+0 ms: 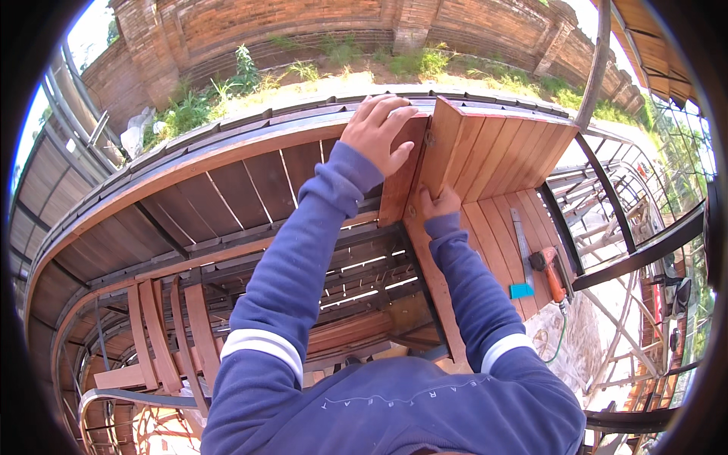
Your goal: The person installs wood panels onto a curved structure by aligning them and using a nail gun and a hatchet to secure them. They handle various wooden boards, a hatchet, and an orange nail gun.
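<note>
At 12 o'clock on my remote feed, the wearer's left hand (377, 130) spreads open over the top rail, fingers apart and clasping nothing that I can see; at 2 o'clock, the right hand (441, 203) curls low against a broad upright board (438, 152), though I cannot tell whether it grips or merely presses. That board stands between 1 and 2 o'clock, at the edge of a slatted back (517, 154); with the seat planks (483, 236) at 3 o'clock, this bay looks largely clad, by my judgement; a cordless-looking drill (553, 279) and a teal-handled square (521, 254) lie on it. Much appears left: towards 6 o'clock the dark metal frame (415, 267) lacks such planks; at 8 o'clock, loose wooden strips (155, 326) seem unfitted; whether the board is fastened, I cannot tell.
</note>
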The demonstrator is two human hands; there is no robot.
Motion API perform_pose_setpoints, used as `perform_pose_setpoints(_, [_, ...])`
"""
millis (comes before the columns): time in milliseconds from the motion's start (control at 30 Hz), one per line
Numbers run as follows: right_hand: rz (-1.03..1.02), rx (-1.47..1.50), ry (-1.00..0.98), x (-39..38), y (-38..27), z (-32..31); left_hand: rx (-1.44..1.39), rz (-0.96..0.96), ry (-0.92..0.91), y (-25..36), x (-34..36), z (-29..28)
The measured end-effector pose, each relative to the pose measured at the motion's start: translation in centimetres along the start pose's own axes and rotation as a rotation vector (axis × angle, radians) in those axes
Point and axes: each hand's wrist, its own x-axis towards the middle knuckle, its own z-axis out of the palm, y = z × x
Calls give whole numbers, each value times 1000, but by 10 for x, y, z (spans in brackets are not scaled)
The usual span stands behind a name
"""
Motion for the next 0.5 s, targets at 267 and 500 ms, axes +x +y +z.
perform_pose_setpoints(267, [60, 89, 6, -2, -3, 14, -318, -793, -101, 5, -176, 96])
perform_pose_setpoints(500, [98, 129, 25, -3, -12, 12, -529, -1043, -362, 9, -191, 125])
